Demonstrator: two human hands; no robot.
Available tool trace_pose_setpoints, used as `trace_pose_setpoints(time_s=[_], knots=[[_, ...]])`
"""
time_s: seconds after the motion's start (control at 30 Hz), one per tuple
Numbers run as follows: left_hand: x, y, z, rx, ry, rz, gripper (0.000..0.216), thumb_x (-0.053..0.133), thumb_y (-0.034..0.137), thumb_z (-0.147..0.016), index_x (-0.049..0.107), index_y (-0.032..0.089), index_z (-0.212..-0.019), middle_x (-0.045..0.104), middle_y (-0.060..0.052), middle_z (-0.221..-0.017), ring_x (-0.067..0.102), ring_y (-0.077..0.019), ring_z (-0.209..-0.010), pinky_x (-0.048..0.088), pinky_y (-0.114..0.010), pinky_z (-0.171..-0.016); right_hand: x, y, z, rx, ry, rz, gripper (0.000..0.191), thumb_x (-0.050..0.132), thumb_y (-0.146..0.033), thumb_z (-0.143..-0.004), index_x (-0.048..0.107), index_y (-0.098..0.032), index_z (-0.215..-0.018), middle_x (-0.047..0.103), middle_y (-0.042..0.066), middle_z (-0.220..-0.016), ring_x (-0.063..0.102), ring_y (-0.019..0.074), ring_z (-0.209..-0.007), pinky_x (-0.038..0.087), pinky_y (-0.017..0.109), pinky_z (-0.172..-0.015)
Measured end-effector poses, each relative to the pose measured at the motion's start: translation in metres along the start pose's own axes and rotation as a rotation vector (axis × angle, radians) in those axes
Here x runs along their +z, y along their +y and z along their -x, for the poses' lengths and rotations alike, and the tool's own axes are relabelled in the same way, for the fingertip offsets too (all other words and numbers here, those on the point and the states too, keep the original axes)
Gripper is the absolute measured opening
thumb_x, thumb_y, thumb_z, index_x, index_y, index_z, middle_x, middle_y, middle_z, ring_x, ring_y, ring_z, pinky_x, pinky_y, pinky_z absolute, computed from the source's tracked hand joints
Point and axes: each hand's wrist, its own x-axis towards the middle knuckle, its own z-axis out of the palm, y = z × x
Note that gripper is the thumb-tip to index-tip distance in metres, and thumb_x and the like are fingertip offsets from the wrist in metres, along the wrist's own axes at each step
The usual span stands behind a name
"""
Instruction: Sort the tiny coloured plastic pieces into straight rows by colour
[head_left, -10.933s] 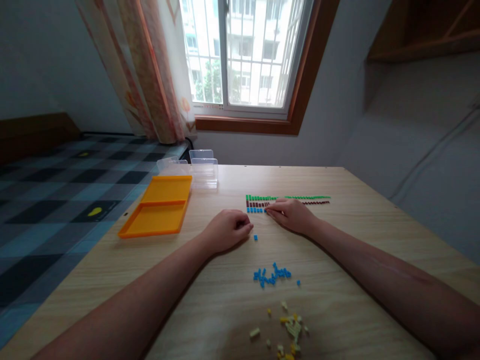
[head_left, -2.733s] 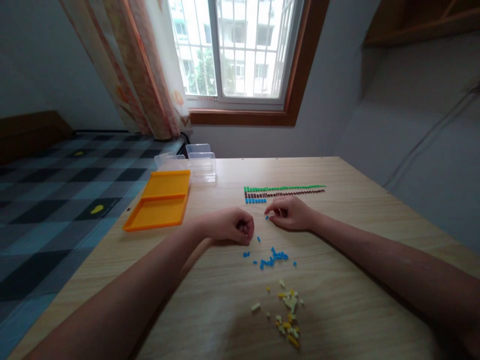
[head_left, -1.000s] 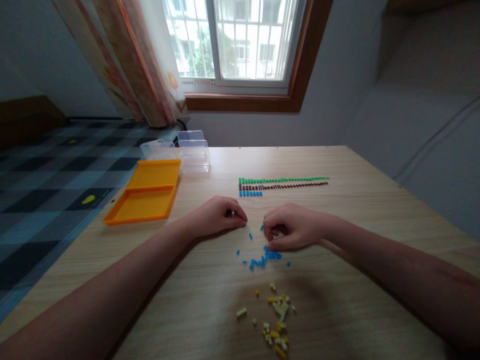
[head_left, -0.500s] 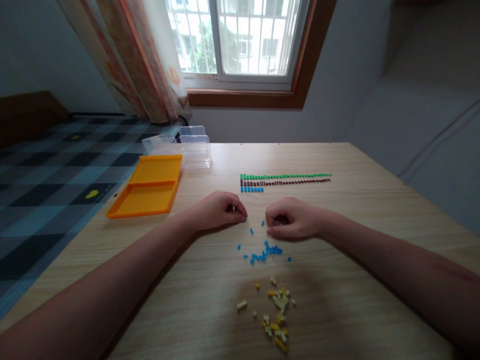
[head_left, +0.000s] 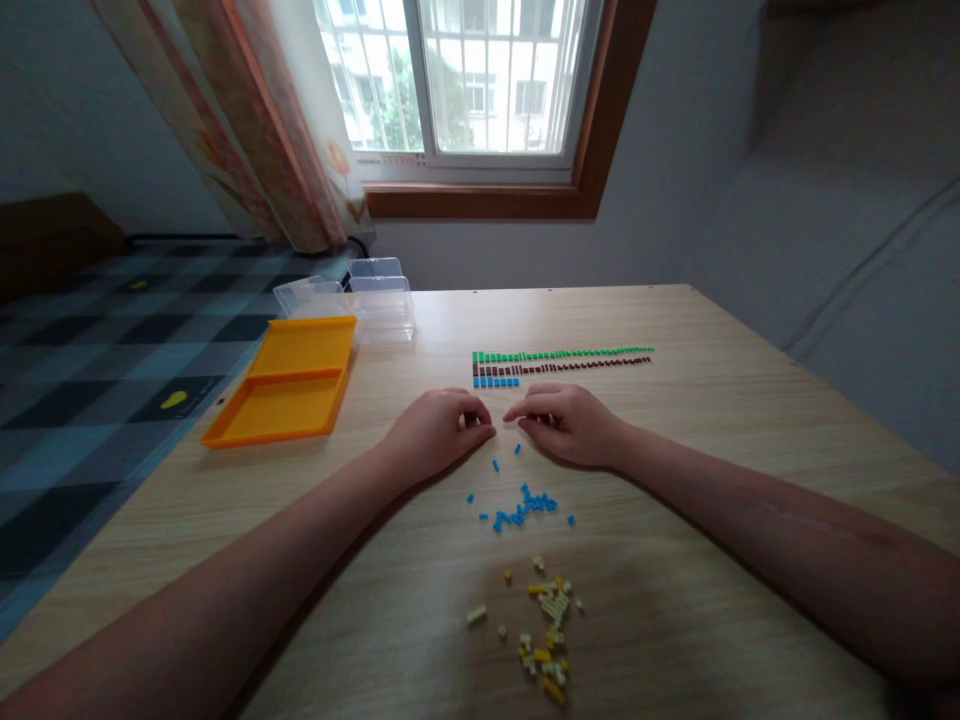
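Note:
My left hand [head_left: 442, 425] is pinched closed, thumb against fingertips, just in front of the rows. A small blue building brick showed at those fingertips a moment ago; the fingers now hide it. Facing it, my right hand [head_left: 570, 425] has its index finger stretched out and its thumb apart, with nothing visible between them. Two loose blue bricks [head_left: 496, 466] lie just below the hands, and a scattered blue pile [head_left: 536, 502] is nearer me. Beyond the hands run a green row [head_left: 510, 358], a dark brown row [head_left: 517, 370] and a short blue row [head_left: 495, 383].
Yellow and cream bricks [head_left: 555, 605] lie scattered on the wooden table [head_left: 697, 560] nearest me. An open orange case [head_left: 296, 405] sits at the left, with clear plastic boxes [head_left: 382, 310] behind it. A checked bed cover [head_left: 67, 400] borders the table's left side.
My right hand has moved slightly left and away from me, and its index finger has stretched out. My left hand stays pinched, now closer to the right hand. The view has shifted slightly.

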Motion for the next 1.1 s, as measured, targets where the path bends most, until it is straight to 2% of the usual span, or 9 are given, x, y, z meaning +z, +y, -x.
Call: trace_pose_setpoints(time_s=[0.13, 0.2, 0.27, 0.37, 0.43, 0.5, 0.7, 0.9, 1.1], knots=[[0.000, 0.002, 0.002, 0.024, 0.018, -0.034, 0.010, 0.070, 0.027, -0.085, 0.077, 0.020, -0.082, 0.069, -0.002, -0.080, 0.058, -0.0137, -0.067, 0.043, -0.026, -0.066, -0.001, 0.001, 0.001, -0.062, -0.003, -0.024, 0.025, 0.057, -0.013, -0.086, 0.077, -0.017, -0.099, 0.062, 0.002, -0.081, 0.050, 0.0057, -0.065, 0.037, 0.017, -0.061], [0.000, 0.003, 0.003, 0.042, 0.017, -0.032, 0.010, 0.070, 0.027, -0.085, 0.077, 0.021, -0.083, 0.070, -0.001, -0.080, 0.058, -0.0136, -0.067, 0.043, -0.026, -0.066, -0.005, 0.002, 0.001, -0.059, -0.049, -0.099, 0.020, 0.059, -0.015, -0.085, 0.076, -0.015, -0.095, 0.060, 0.002, -0.078, 0.048, 0.0053, -0.062, 0.036, 0.017, -0.059], [-0.001, 0.002, 0.004, 0.058, 0.012, -0.017, 0.010, 0.069, 0.026, -0.086, 0.077, 0.021, -0.084, 0.069, -0.001, -0.079, 0.058, -0.0132, -0.066, 0.043, -0.026, -0.066, -0.012, 0.002, 0.000, -0.023, -0.169, -0.196, 0.015, 0.064, -0.022, -0.086, 0.074, -0.012, -0.090, 0.057, 0.001, -0.074, 0.047, 0.0056, -0.062, 0.036, 0.017, -0.057], [-0.001, 0.000, 0.004, 0.076, 0.009, 0.005, 0.010, 0.068, 0.025, -0.086, 0.077, 0.020, -0.084, 0.069, -0.001, -0.079, 0.058, -0.0126, -0.065, 0.043, -0.026, -0.066, -0.024, 0.000, -0.002, 0.083, -0.431, -0.311, 0.026, 0.068, -0.036, -0.087, 0.068, -0.010, -0.084, 0.052, -0.002, -0.066, 0.044, 0.0056, -0.059, 0.034, 0.017, -0.054], [-0.001, -0.001, 0.004, 0.079, 0.011, 0.012, 0.011, 0.068, 0.025, -0.086, 0.077, 0.020, -0.083, 0.069, -0.001, -0.079, 0.057, -0.0125, -0.064, 0.043, -0.026, -0.066, -0.030, -0.002, -0.003, 0.131, -0.557, -0.298, 0.031, 0.069, -0.041, -0.086, 0.066, -0.011, -0.081, 0.050, -0.003, -0.063, 0.041, 0.0051, -0.057, 0.032, 0.017, -0.053], [-0.001, -0.003, 0.003, 0.075, 0.011, 0.015, 0.010, 0.069, 0.025, -0.086, 0.077, 0.020, -0.083, 0.069, -0.001, -0.078, 0.057, -0.0124, -0.064, 0.043, -0.026, -0.065, -0.034, -0.006, -0.004, 0.129, -0.611, -0.225, 0.031, 0.070, -0.041, -0.085, 0.065, -0.012, -0.080, 0.051, -0.003, -0.065, 0.042, 0.0052, -0.058, 0.031, 0.018, -0.054], [-0.001, -0.003, 0.003, 0.072, 0.018, 0.019, 0.009, 0.069, 0.024, -0.085, 0.077, 0.020, -0.085, 0.069, -0.001, -0.079, 0.058, -0.0121, -0.064, 0.043, -0.026, -0.065, -0.033, -0.012, -0.006, 0.067, -0.627, -0.074, 0.025, 0.074, -0.037, -0.081, 0.066, -0.014, -0.077, 0.055, -0.002, -0.069, 0.044, 0.0062, -0.062, 0.032, 0.019, -0.059], [0.000, -0.002, 0.004, 0.080, 0.027, 0.013, 0.011, 0.067, 0.025, -0.086, 0.077, 0.020, -0.086, 0.069, -0.002, -0.079, 0.058, -0.0120, -0.063, 0.043, -0.026, -0.065, -0.033, -0.008, -0.006, 0.097, -0.617, -0.113, 0.020, 0.073, -0.033, -0.079, 0.066, -0.014, -0.078, 0.054, -0.003, -0.070, 0.045, 0.0060, -0.061, 0.033, 0.018, -0.058], [-0.002, -0.002, 0.004, 0.070, 0.023, 0.013, 0.013, 0.067, 0.026, -0.086, 0.078, 0.020, -0.090, 0.069, -0.003, -0.082, 0.058, -0.0123, -0.063, 0.045, -0.026, -0.065, -0.040, 0.009, -0.007, 0.129, -0.457, -0.132, 0.018, 0.067, -0.029, -0.086, 0.073, -0.014, -0.094, 0.054, -0.003, -0.068, 0.045, 0.0062, -0.061, 0.035, 0.017, -0.058]])
